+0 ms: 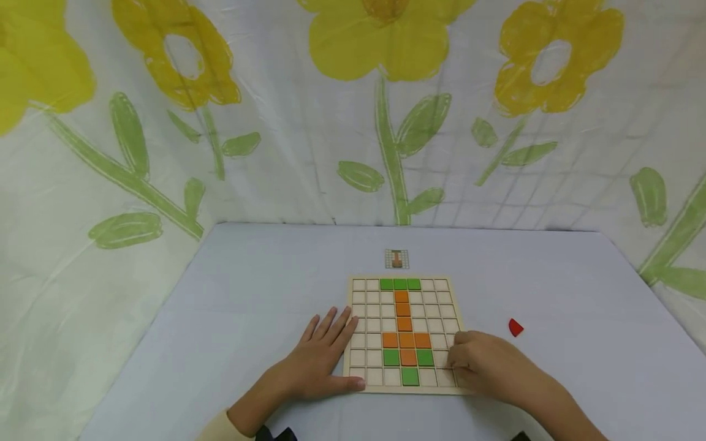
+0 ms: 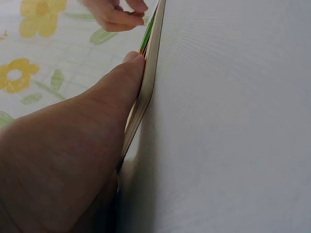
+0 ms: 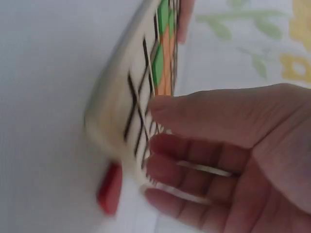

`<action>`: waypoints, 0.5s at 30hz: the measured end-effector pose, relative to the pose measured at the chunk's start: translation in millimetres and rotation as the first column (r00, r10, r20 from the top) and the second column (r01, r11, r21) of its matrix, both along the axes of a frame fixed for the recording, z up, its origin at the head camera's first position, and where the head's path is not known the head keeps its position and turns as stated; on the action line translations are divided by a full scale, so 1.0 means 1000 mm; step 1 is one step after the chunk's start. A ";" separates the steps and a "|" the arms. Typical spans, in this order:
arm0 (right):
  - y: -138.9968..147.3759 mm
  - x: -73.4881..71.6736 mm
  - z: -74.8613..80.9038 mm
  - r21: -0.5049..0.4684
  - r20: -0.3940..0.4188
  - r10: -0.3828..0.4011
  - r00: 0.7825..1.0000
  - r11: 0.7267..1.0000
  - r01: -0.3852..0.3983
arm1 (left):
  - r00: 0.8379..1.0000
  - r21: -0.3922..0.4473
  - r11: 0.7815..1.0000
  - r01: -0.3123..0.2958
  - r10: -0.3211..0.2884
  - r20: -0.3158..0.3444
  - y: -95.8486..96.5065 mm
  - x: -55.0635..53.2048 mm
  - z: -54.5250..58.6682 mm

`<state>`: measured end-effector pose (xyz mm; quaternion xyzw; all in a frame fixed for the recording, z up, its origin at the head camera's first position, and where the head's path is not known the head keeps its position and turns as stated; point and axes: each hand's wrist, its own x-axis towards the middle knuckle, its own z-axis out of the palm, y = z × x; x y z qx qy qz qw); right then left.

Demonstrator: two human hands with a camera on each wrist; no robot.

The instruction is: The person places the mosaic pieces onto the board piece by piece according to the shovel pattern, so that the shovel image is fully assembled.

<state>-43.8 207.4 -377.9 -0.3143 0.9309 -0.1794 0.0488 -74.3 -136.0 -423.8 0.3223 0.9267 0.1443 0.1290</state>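
Note:
A square wooden grid board [image 1: 436,390] lies on the table with orange tiles [image 1: 404,323] and green tiles [image 1: 410,376] set in its cells. The orange ones form a column with one row crossing it; three green ones line the far edge. My left hand [image 1: 317,367] lies spread along the board's left side, fingertips on its rim and thumb at the near corner. Over the right side of the board is my right hand [image 1: 488,367], its fingers loosely bent. In the right wrist view its thumb [image 3: 194,114] and fingers stand apart, with no piece visible between them.
A small patterned card [image 1: 397,259] lies beyond the board's far edge. To the right of the board is a red wedge-shaped piece [image 1: 515,327]. A flower-printed curtain [image 1: 287,184] hangs behind the pale table [image 1: 248,275].

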 end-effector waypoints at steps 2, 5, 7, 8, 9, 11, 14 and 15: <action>0.017 0.001 -0.001 0.035 0.012 -0.094 0.996 0.995 0.093 | 1.000 -0.007 1.000 -0.001 0.001 -0.006 0.000 -0.001 0.000; 0.034 0.003 -0.005 0.097 0.034 -0.191 0.981 0.978 0.187 | 1.000 -0.008 1.000 -0.002 0.002 -0.010 0.000 -0.001 0.000; 0.041 0.003 -0.008 0.106 0.036 -0.213 0.976 0.972 0.209 | 1.000 -0.007 1.000 -0.002 0.002 -0.011 0.000 -0.001 0.000; 0.043 0.004 -0.009 0.104 0.037 -0.219 0.975 0.971 0.215 | 1.000 -0.006 1.000 -0.002 0.002 -0.011 0.000 -0.001 0.000; 0.044 0.004 -0.010 0.096 0.031 -0.216 0.976 0.972 0.212 | 1.000 -0.004 1.000 -0.003 0.002 -0.009 0.000 -0.001 0.000; 0.045 0.004 -0.011 0.081 0.022 -0.205 0.978 0.976 0.203 | 1.000 -0.002 1.000 -0.002 0.002 -0.006 0.000 -0.001 0.000; 0.044 0.005 -0.013 0.062 0.010 -0.177 0.984 0.982 0.176 | 1.000 -0.004 1.000 0.000 0.000 -0.004 0.000 -0.001 -0.001; 0.044 0.005 -0.014 0.057 0.009 -0.169 0.985 0.984 0.169 | 1.000 -0.005 1.000 0.001 -0.001 -0.003 0.000 -0.001 -0.001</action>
